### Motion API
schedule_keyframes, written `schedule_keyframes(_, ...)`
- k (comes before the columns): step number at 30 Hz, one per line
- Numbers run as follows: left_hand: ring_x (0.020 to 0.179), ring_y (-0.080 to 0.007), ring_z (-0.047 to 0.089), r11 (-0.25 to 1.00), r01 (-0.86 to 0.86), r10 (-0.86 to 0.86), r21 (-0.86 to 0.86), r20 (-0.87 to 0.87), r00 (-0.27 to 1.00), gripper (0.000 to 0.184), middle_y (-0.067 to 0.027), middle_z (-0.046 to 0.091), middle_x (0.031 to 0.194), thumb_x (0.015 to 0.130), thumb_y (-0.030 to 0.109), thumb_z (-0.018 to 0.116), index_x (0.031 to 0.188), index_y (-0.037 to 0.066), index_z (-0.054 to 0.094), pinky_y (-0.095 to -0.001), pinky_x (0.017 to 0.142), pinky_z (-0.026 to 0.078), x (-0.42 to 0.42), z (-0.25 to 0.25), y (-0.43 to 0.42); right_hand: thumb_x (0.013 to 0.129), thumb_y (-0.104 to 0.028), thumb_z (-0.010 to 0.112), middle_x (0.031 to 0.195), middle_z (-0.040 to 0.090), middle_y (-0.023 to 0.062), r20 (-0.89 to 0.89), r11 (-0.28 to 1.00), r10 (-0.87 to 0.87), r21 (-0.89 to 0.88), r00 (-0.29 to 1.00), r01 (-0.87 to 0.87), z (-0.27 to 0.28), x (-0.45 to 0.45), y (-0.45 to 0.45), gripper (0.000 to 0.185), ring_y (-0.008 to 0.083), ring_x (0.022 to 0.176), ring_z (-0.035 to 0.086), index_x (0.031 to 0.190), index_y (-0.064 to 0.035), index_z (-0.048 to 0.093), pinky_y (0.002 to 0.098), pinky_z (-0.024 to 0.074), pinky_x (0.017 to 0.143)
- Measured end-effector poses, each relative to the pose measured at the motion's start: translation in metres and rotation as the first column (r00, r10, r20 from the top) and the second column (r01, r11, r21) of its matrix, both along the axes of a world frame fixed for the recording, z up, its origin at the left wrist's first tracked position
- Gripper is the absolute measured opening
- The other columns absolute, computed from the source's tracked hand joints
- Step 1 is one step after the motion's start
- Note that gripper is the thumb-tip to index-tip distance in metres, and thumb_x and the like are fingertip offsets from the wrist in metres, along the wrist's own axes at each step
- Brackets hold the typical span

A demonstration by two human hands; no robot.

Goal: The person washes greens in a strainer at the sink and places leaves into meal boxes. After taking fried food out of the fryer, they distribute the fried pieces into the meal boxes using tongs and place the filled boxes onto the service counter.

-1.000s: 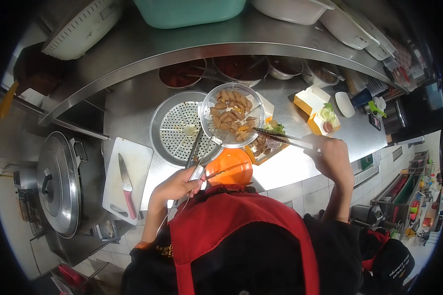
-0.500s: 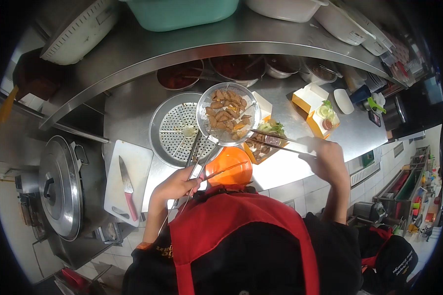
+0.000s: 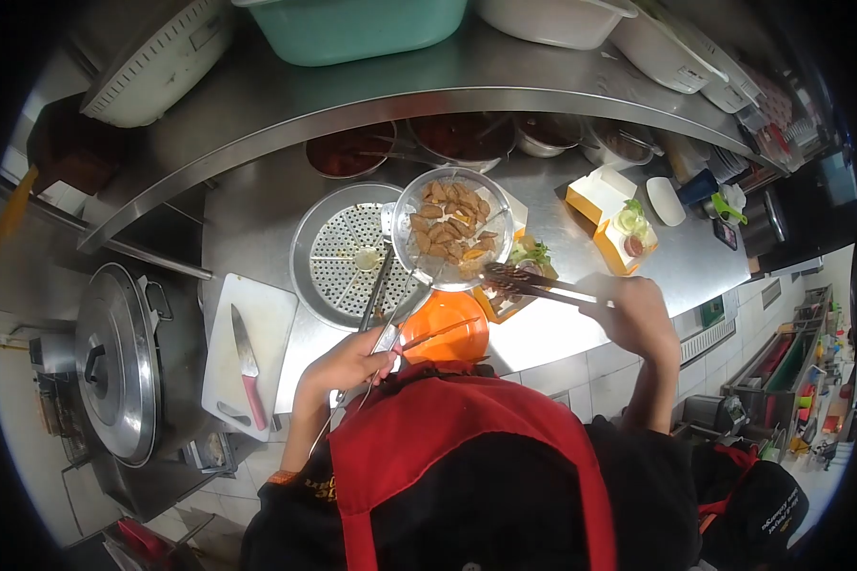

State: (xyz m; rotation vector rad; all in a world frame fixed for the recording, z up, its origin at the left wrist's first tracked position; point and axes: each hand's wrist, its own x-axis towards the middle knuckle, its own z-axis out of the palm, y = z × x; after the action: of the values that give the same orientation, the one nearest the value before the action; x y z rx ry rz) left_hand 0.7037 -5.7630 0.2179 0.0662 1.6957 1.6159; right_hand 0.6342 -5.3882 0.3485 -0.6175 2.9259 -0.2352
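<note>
My left hand (image 3: 357, 360) is closed round the long handle of a round metal strainer (image 3: 400, 226), which holds brown fried pieces (image 3: 452, 224). Closed round metal tongs (image 3: 552, 288), my right hand (image 3: 638, 317) is to the right, with the tongs' tips over a yellow takeaway box (image 3: 533, 309) at the strainer's lower right edge. Green leaves (image 3: 531, 253) show in that box; the strainer hides part of it. Below the strainer sits an orange bowl (image 3: 462, 333), and left of it a perforated round pan (image 3: 343, 281).
On the left are a white cutting board (image 3: 229, 381) with a knife (image 3: 243, 343) and a large lidded pot (image 3: 114, 366). Sauce pots (image 3: 467, 138) line the back under a shelf (image 3: 352, 76). A second filled box (image 3: 605, 243) stands right; another person (image 3: 767, 500) is at lower right.
The strainer moved slightly left, then back right. The tongs' tips shifted from the strainer's lower right rim down to just beside it, over the box.
</note>
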Motion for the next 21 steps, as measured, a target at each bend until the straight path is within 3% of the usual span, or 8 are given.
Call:
schedule_keyframes(4,0.059,-0.0073,0.049,1.000,-0.016,0.016,0.004,0.007,1.000,0.012,-0.0003,0.050,0.071,0.094,0.009,0.046,0.105,0.005,0.048,-0.0226,0.052,0.042,-0.002,0.000,-0.003,0.074,-0.024,0.069,0.069,0.065,0.0086,-0.034,0.994,-0.069,0.083,0.997,0.071,0.001,0.003,0.009,0.025,0.0283,0.066,0.063,0.097,-0.0147,0.066,0.0391,0.0478,0.060)
schedule_keyframes(10,0.061,-0.0072,0.049,1.000,0.013,-0.013,-0.013,0.010,1.000,0.015,0.0003,0.051,0.072,0.095,0.013,0.047,0.108,0.006,0.048,-0.0226,0.053,0.042,-0.003,-0.001,-0.004,0.074,-0.026,0.070,0.073,0.064,0.0083,-0.047,0.992,-0.048,-0.122,0.998,0.042,-0.005,0.004,-0.019,0.029,0.0279,0.067,0.063,0.101,-0.0145,0.064,0.0380,0.0479,0.060)
schedule_keyframes(14,0.060,-0.0076,0.049,1.000,0.001,-0.001,-0.014,0.009,1.000,0.013,-0.0006,0.050,0.071,0.094,0.009,0.047,0.106,0.005,0.048,-0.0226,0.053,0.042,-0.002,0.004,0.003,0.071,-0.019,0.073,0.079,0.061,0.0080,-0.101,0.997,-0.053,-0.062,0.994,0.047,-0.023,0.004,-0.040,0.033,0.0257,0.072,0.061,0.102,-0.0125,0.061,0.0367,0.0471,0.062)
schedule_keyframes(18,0.060,-0.0076,0.049,1.000,-0.006,0.006,0.004,-0.015,1.000,0.013,-0.0009,0.050,0.070,0.093,0.007,0.047,0.106,0.004,0.048,-0.0227,0.052,0.043,-0.002,0.003,0.004,0.073,-0.020,0.072,0.076,0.058,0.0060,-0.204,0.998,-0.052,0.013,0.978,0.056,-0.028,0.006,-0.049,0.033,0.0246,0.069,0.060,0.102,-0.0119,0.059,0.0370,0.0453,0.058)
schedule_keyframes(21,0.059,-0.0078,0.049,1.000,-0.013,0.013,-0.010,0.011,1.000,0.014,-0.0010,0.050,0.070,0.093,0.007,0.047,0.106,0.004,0.048,-0.0229,0.052,0.043,-0.002,0.002,0.005,0.077,-0.022,0.067,0.080,0.062,0.0068,-0.210,0.998,-0.013,0.059,0.978,0.026,-0.027,0.009,-0.052,0.031,0.0259,0.065,0.064,0.105,-0.0129,0.057,0.0365,0.0496,0.054)
